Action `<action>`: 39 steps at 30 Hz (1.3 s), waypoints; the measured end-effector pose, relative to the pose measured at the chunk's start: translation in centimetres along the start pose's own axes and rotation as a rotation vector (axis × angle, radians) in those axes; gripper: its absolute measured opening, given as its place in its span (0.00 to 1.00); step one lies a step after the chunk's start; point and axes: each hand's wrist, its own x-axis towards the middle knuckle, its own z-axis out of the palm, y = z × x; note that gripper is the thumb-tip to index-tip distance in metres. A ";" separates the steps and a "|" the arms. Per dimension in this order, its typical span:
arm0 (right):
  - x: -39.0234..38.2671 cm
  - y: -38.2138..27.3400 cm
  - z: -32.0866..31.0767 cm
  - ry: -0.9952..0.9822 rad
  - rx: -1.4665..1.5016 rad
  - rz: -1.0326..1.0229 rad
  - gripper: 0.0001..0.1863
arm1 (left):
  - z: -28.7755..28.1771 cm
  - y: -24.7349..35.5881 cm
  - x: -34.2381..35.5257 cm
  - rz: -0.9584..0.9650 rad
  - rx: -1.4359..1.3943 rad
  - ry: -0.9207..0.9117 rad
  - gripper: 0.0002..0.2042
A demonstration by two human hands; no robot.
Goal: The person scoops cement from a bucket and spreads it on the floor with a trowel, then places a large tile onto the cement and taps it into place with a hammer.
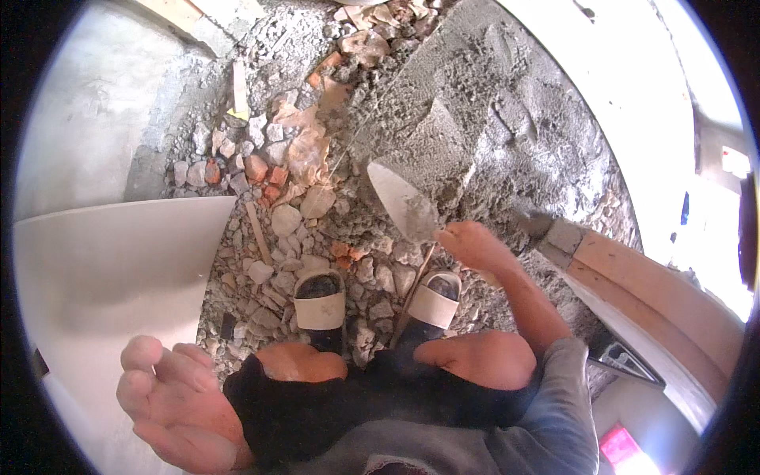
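Note:
My right hand (476, 247) is closed round the handle of a trowel (401, 202), whose pale grey pointed blade reaches forward and left. The blade lies over the near edge of a wet grey mortar bed (507, 119); whether it touches the mortar I cannot tell. The handle itself is hidden in my fist. At the lower left my left hand (182, 400) is raised, palm up, fingers loosely curled and apart, with nothing in it. A pale smooth panel or wall (119, 269) is behind that hand.
Broken stones (277, 237) and red brick pieces (267, 176) cover the ground round my sandals (321, 299). A thin stick (257, 232) lies among them. Crumpled brown paper (307, 150) borders the mortar. On the right runs a long tan board or ledge (649, 289).

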 end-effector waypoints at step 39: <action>-6.1 9.9 1.5 0.596 0.163 0.517 0.23 | -3.3 -6.4 10.2 -0.048 0.547 0.099 0.21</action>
